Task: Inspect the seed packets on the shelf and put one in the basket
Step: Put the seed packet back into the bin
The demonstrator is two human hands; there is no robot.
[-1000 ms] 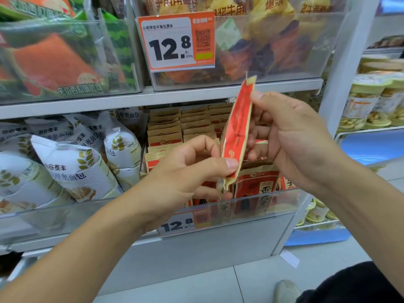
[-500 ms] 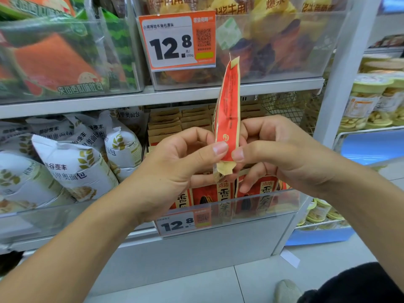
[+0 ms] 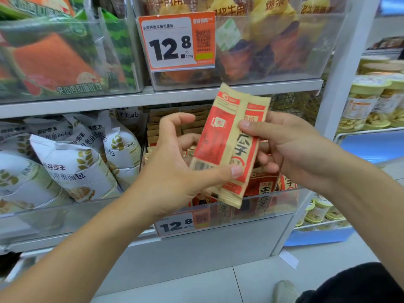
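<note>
Store shelving point(image 3: 153, 99) fills the background, with white bread bags point(image 3: 72, 169) at 9 o'clock. Centre frame, two red-and-tan seed packets point(image 3: 227, 145) are pinched together by the left hand point(image 3: 175, 171) at 7 o'clock and the right hand point(image 3: 290, 147) at 3 o'clock.

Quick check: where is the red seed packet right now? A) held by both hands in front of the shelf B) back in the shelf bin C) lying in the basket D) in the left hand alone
A: the left hand and right hand both pinch the seed packet in front of the shelf.
</note>
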